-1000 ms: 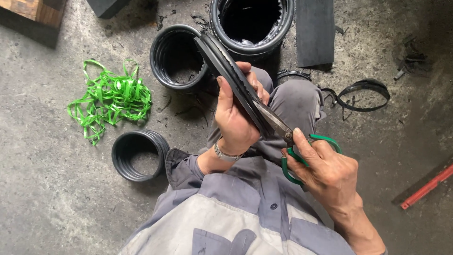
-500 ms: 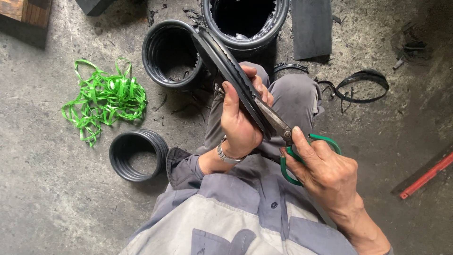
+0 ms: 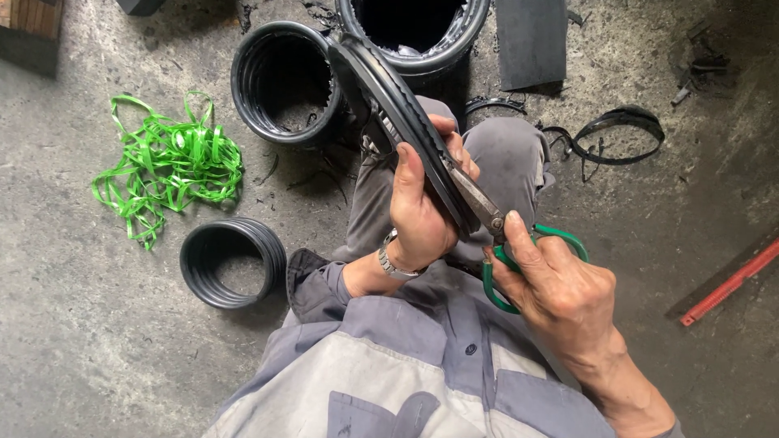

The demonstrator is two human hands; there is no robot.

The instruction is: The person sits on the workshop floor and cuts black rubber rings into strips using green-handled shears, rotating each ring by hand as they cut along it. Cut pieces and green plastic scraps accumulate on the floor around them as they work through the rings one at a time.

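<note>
My left hand (image 3: pixel 418 207) grips a long black rubber strip (image 3: pixel 389 93) that runs up and away from my lap toward the rings on the floor. My right hand (image 3: pixel 560 284) holds green-handled scissors (image 3: pixel 519 243), fingers through the loops. The metal blades lie along the strip's lower end, right beside my left fingers. A metal bracelet sits on my left wrist. I sit over my grey trousers and grey shirt.
On the concrete floor lie a stack of black rubber rings (image 3: pixel 231 264), a wider black ring (image 3: pixel 284 81), a large black tube (image 3: pixel 414 28), a tangle of green strapping (image 3: pixel 166 166), a flat black sheet (image 3: pixel 531 40), black offcuts (image 3: pixel 617 134) and a red bar (image 3: pixel 730 280).
The view has shifted slightly, so the floor objects sit a little higher in frame. Both hands keep their hold on the strip and scissors, and the blades stay along the strip.
</note>
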